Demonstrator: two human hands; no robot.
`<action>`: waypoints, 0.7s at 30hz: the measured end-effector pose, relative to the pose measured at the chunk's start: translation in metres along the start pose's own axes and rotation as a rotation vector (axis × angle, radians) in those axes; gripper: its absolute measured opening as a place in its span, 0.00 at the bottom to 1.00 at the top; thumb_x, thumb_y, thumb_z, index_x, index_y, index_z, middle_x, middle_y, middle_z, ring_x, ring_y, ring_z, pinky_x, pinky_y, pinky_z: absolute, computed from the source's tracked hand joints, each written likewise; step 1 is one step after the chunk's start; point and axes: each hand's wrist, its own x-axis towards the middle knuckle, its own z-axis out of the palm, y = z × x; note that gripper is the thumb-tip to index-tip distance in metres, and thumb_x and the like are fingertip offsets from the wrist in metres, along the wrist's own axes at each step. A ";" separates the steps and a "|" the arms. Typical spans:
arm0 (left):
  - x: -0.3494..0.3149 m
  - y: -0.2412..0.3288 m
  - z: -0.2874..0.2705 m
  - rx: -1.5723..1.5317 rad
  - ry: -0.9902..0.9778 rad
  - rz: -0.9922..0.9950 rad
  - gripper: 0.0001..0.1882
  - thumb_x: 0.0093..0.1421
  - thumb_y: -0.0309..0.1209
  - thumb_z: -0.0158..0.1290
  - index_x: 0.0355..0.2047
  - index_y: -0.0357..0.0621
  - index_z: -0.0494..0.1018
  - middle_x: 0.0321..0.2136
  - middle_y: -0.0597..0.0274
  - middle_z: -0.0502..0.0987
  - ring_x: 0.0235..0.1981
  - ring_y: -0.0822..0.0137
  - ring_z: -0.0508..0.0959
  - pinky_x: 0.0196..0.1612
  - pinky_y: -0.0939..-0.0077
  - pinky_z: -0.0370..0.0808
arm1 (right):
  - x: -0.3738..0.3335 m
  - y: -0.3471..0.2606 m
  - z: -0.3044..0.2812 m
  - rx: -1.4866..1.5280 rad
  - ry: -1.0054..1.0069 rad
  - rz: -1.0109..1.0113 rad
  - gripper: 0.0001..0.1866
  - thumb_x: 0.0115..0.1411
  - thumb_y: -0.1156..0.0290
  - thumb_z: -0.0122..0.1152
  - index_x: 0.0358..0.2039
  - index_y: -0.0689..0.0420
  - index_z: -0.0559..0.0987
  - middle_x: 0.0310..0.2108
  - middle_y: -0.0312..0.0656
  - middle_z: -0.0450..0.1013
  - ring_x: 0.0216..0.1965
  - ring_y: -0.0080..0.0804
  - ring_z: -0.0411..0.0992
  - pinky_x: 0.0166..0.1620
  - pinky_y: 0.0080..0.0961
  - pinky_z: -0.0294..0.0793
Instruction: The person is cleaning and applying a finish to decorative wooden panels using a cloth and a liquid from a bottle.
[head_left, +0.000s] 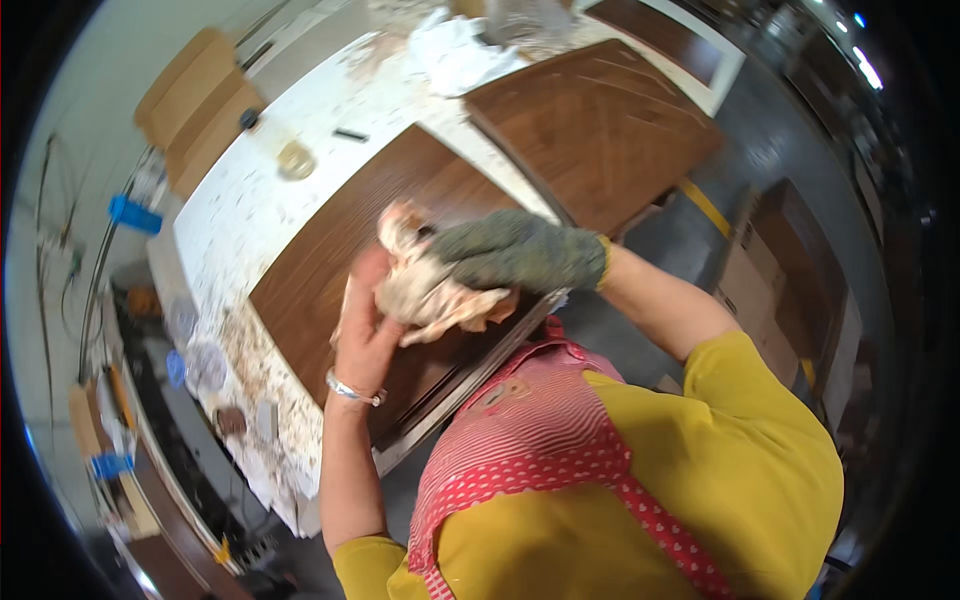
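Observation:
A crumpled, stained cream rag is bunched between my two hands, above a dark brown wood-grain panel. My bare left hand, with a silver bracelet at the wrist, grips the rag's left side; its fingers are slightly blurred. From the right, my right hand, in a dirty grey-green glove, closes on the rag's other side. The rag covers some of its fingertips. Beneath my hands, the panel lies flat on a paint-smeared white table.
Another brown panel lies beyond, to the right. A white cloth, a small jar and a black strip are on the table. A cardboard box stands far left, a blue cup-shaped object nearby. More cardboard is at right.

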 end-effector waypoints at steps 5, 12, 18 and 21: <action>0.020 0.007 0.022 -0.384 0.127 -0.215 0.08 0.57 0.20 0.51 0.38 0.37 0.71 0.33 0.67 0.76 0.34 0.77 0.74 0.40 0.82 0.71 | -0.023 -0.007 -0.025 -0.029 0.188 0.102 0.19 0.58 0.70 0.52 0.51 0.56 0.72 0.52 0.46 0.68 0.53 0.42 0.67 0.56 0.32 0.66; 0.048 0.047 0.086 -0.434 -0.330 -0.214 0.18 0.56 0.19 0.53 0.47 0.38 0.67 0.40 0.66 0.73 0.42 0.76 0.72 0.45 0.81 0.69 | -0.043 -0.062 -0.021 1.089 0.476 0.882 0.25 0.58 0.59 0.61 0.52 0.58 0.70 0.52 0.39 0.68 0.54 0.26 0.64 0.57 0.26 0.63; 0.153 0.020 0.088 0.000 -0.113 0.024 0.14 0.61 0.26 0.48 0.48 0.38 0.72 0.44 0.58 0.77 0.45 0.69 0.75 0.49 0.77 0.70 | -0.098 0.008 -0.153 -0.774 -0.011 0.471 0.15 0.59 0.64 0.55 0.45 0.55 0.75 0.50 0.40 0.70 0.54 0.34 0.66 0.57 0.29 0.63; 0.206 -0.033 0.123 0.497 -0.120 0.235 0.19 0.59 0.24 0.47 0.52 0.42 0.69 0.52 0.53 0.71 0.48 0.56 0.75 0.50 0.69 0.71 | -0.114 0.073 -0.176 -0.369 0.341 0.775 0.11 0.63 0.67 0.47 0.41 0.55 0.76 0.40 0.38 0.74 0.46 0.32 0.70 0.48 0.29 0.69</action>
